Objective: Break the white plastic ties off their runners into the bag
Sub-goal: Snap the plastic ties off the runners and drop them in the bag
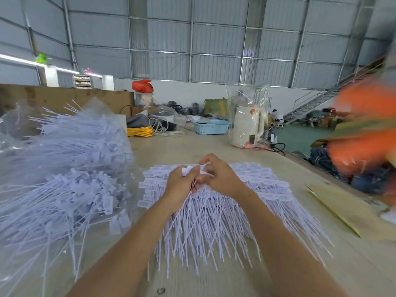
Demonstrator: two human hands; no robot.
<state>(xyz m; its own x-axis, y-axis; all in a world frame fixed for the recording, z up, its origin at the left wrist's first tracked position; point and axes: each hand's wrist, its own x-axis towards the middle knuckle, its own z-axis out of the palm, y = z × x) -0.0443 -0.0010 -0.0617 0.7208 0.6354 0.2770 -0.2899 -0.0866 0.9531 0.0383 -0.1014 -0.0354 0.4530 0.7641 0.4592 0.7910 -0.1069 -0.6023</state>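
Observation:
A fanned stack of white plastic ties on runners (pixel 246 202) lies on the table in front of me, label heads away, tails toward me. My left hand (pixel 182 183) grips a bunch of tie stems just above the stack. My right hand (pixel 218 174) pinches the white label heads of that bunch beside the left hand. A clear plastic bag (pixel 64 168) at the left holds a big heap of loose white ties, several spilling out of its mouth.
The wooden table (pixel 192 146) carries a blue basket (pixel 211 126), a wrapped white kettle (pixel 246 127), yellow cord (pixel 140 131) and clutter at the far end. Flat cardboard (pixel 351 211) lies at the right. A blurred orange shape (pixel 364 129) fills the right edge.

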